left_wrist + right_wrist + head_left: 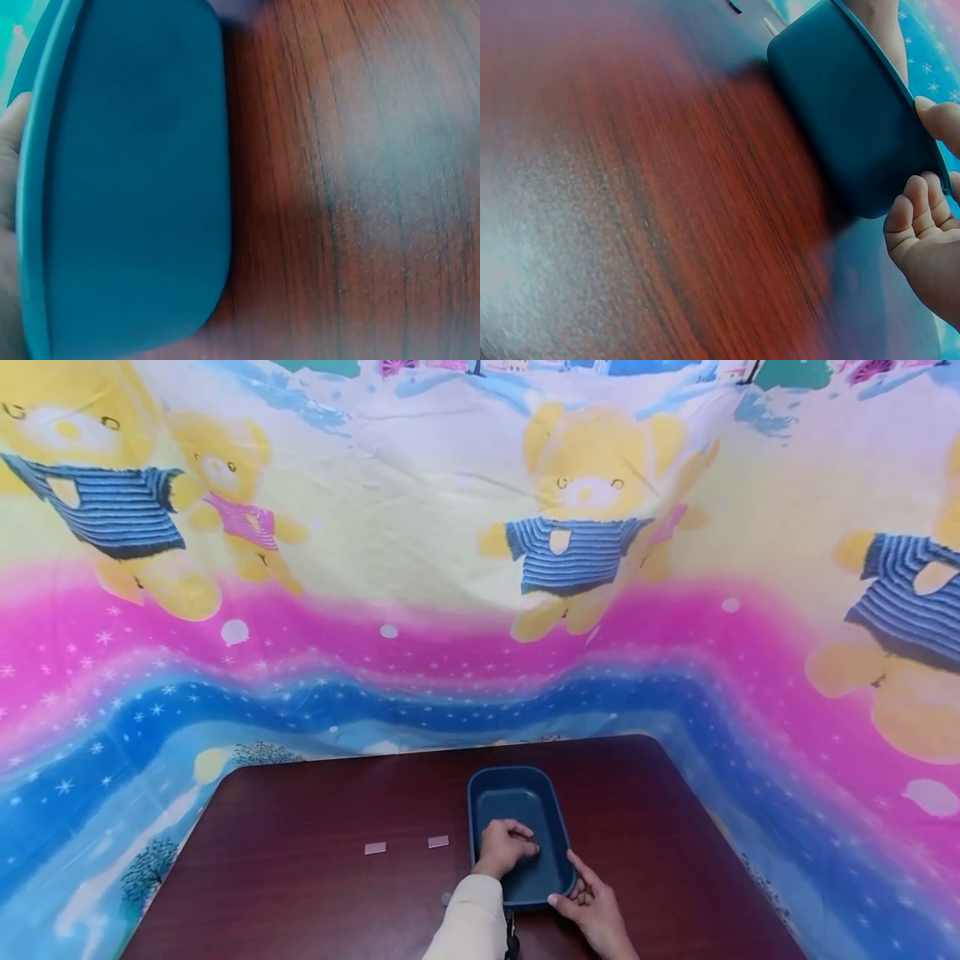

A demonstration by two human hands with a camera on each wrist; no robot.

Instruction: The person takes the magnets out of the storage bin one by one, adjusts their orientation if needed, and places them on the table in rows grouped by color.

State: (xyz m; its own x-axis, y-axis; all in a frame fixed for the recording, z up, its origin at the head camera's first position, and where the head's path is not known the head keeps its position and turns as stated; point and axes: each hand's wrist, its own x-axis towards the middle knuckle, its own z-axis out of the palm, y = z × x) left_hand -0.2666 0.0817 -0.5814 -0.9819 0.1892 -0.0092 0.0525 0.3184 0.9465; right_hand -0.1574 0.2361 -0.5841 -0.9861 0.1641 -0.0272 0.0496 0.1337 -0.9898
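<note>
One dark blue plastic tub, rectangular with rounded corners and a flared rim, stands on the dark red wood-grain tabletop, lower centre of the head view. The left hand reaches inside it, fingers curled over the near-left wall; whether the grip encloses anything cannot be told. The right hand pinches the tub's near-right corner, thumb on the rim. Two small pink tiles lie left of the tub, well apart from it.
</note>
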